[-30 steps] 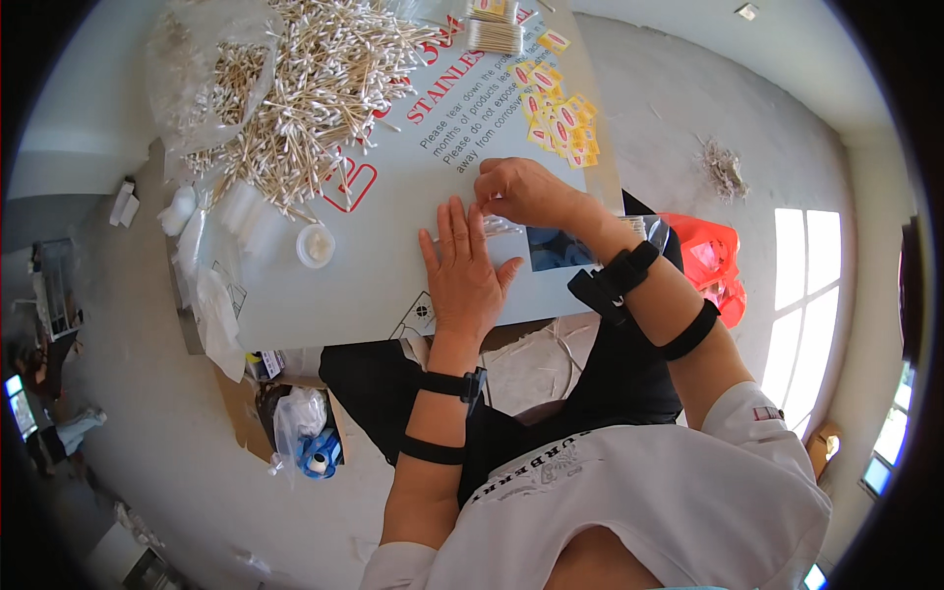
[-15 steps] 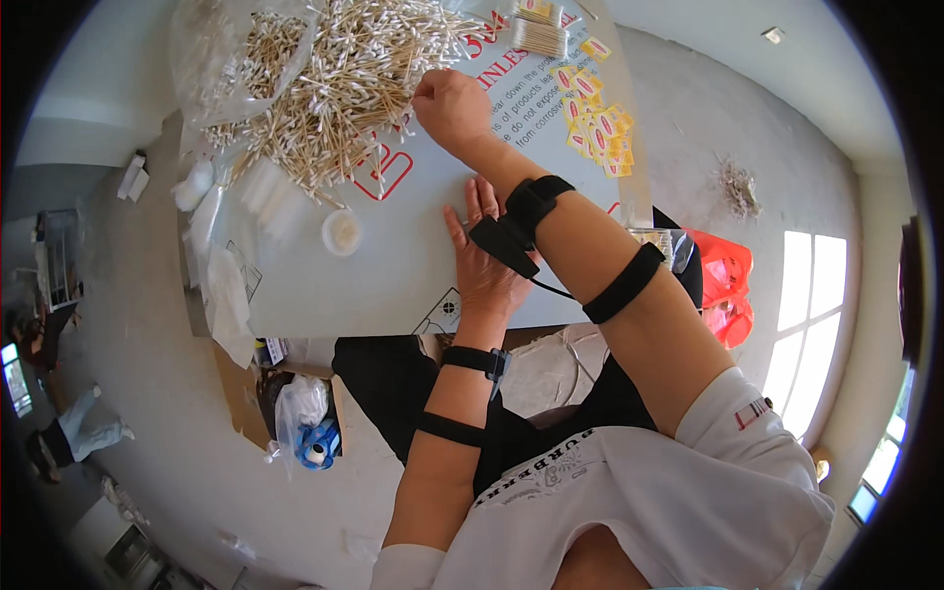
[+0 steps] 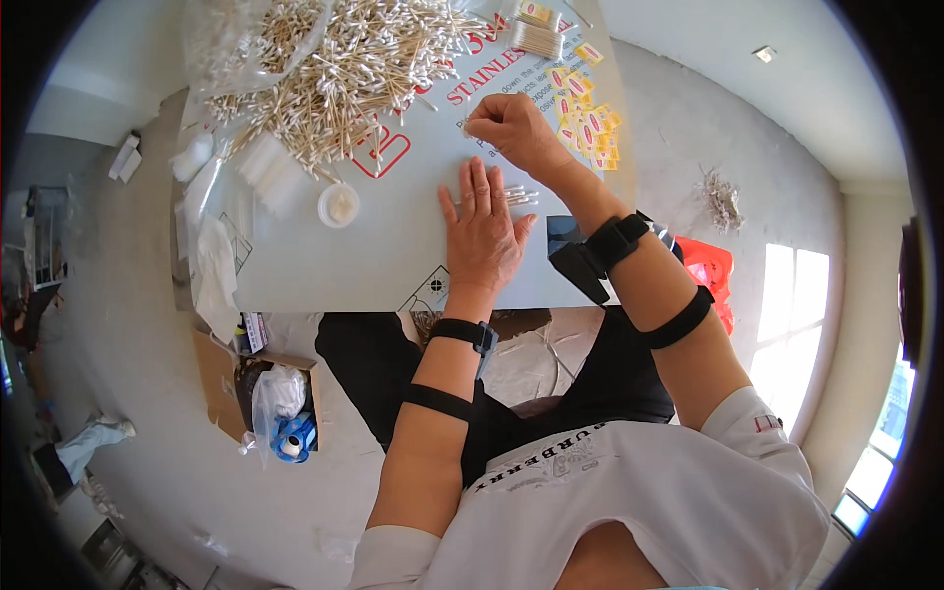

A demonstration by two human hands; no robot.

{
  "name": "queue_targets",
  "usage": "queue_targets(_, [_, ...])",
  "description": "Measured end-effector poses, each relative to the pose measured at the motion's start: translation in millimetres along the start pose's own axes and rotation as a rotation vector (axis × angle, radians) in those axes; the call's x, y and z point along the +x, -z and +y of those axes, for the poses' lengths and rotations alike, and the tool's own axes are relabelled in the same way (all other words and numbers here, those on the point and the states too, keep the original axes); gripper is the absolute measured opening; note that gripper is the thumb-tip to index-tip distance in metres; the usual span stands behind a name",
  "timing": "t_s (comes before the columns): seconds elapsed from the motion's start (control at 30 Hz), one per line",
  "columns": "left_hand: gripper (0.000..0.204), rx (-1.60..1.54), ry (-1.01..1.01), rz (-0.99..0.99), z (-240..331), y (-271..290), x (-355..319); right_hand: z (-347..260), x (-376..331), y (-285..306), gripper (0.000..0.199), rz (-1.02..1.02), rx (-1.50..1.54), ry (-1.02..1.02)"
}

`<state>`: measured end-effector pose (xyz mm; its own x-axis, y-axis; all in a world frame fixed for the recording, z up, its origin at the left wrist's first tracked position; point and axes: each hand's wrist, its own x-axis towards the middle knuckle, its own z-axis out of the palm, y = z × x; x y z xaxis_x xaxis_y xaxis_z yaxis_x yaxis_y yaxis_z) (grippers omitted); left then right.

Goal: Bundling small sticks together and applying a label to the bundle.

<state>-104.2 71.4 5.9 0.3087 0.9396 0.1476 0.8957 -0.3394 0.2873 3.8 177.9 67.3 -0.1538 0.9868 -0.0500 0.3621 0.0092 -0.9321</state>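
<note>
A large heap of cotton swabs [image 3: 344,84] with white tips lies at the far left of the table. My left hand [image 3: 482,241] rests flat on the tabletop, fingers stretched forward and spread a little. Beside and partly under its fingers, a few loose cotton swabs [image 3: 523,196] lie sideways. Over the table, beyond and right of the left hand, my right hand [image 3: 526,136] is closed with its fingertips curled in; whatever is in it, if anything, is hidden. A small round tub [image 3: 338,205] with pale contents stands left of the left hand.
Yellow-and-white paper labels [image 3: 590,126] are scattered along the table's right side. Near the far edge lies a pack of swabs [image 3: 536,37]. Clear plastic bags [image 3: 275,162] lie at the left. An open cardboard box [image 3: 221,393] is on the floor, and a red bag [image 3: 708,265] sits right of the table.
My right hand has drawn back from the swab heap, moving right and nearer. Swabs now show beside my left hand, which stays flat on the table.
</note>
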Motion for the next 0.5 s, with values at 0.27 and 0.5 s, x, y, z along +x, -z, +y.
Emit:
queue_targets(0.27, [0.076, 0.011, -0.010, -0.023, -2.4, -4.7, -1.4, -63.7, -118.8, 51.3, 0.011, -0.326, 0.420, -0.150])
queue_targets(0.5, [0.073, 0.011, 0.002, -0.006, -4.0, -6.4, -2.3, -29.5, -220.3, 51.1, 0.008, -0.454, 0.350, -0.413])
